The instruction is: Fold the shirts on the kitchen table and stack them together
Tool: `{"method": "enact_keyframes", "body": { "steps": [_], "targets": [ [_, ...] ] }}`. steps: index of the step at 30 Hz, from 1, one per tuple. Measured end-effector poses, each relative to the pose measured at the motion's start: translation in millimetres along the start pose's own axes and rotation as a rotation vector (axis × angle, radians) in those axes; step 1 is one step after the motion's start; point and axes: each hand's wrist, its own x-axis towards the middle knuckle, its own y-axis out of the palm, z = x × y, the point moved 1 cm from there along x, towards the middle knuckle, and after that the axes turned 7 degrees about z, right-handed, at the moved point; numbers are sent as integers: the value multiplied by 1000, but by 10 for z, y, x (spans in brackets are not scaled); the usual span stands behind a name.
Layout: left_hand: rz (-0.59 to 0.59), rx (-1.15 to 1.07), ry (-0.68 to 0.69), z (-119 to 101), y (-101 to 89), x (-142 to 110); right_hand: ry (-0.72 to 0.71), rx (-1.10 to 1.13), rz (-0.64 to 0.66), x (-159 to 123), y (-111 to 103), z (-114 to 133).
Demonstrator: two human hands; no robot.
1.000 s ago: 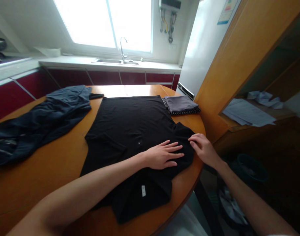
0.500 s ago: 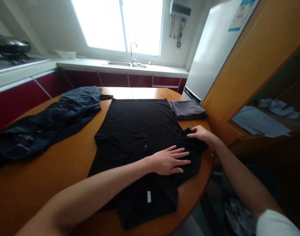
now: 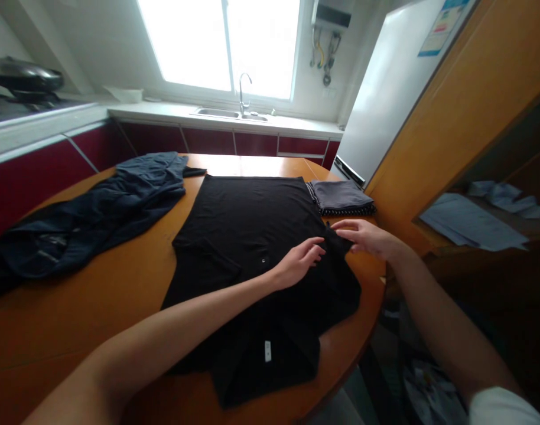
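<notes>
A black shirt is spread on the wooden table, its hem at the far side and its collar with a white label nearest me. My right hand grips the sleeve on the right, which is folded inward over the shirt's side. Close to that fold, my left hand hovers low over or touches the shirt. Its fingers are loosely bent and slightly apart, with no cloth visibly pinched. Beneath my left forearm, part of the shirt is hidden.
A dark blue garment lies crumpled along the table's left side. Folded grey clothes are stacked at the far right, by the fridge. Papers rest on a shelf at right. The table has a rounded edge.
My left hand has lifted from lying flat and moved up toward the sleeve, its fingers now bent. The right hand has brought the sleeve inward to the left.
</notes>
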Motion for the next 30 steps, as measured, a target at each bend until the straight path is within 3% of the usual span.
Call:
{"method": "enact_keyframes", "body": {
  "steps": [3,7,9,15,23,30],
  "targets": [
    [-94,-302,-215,-18,-58,10,-121,35,56,226,174,39],
    [-97,-298,-263,-52,-90,-33,-358,-281,-271,635,151,-149],
    [-90,-223,-251,-18,-88,-39,-429,-401,-346,807,93,-295],
    [-135,-184,-243,124,-71,8,-468,-427,-296,972,-119,-586],
    [-133,38,-205,33,-107,-39,-464,-366,-149,916,-251,-720],
    [19,236,-270,33,-196,-45,-457,-443,-266,931,-177,-704]
  ]
}}
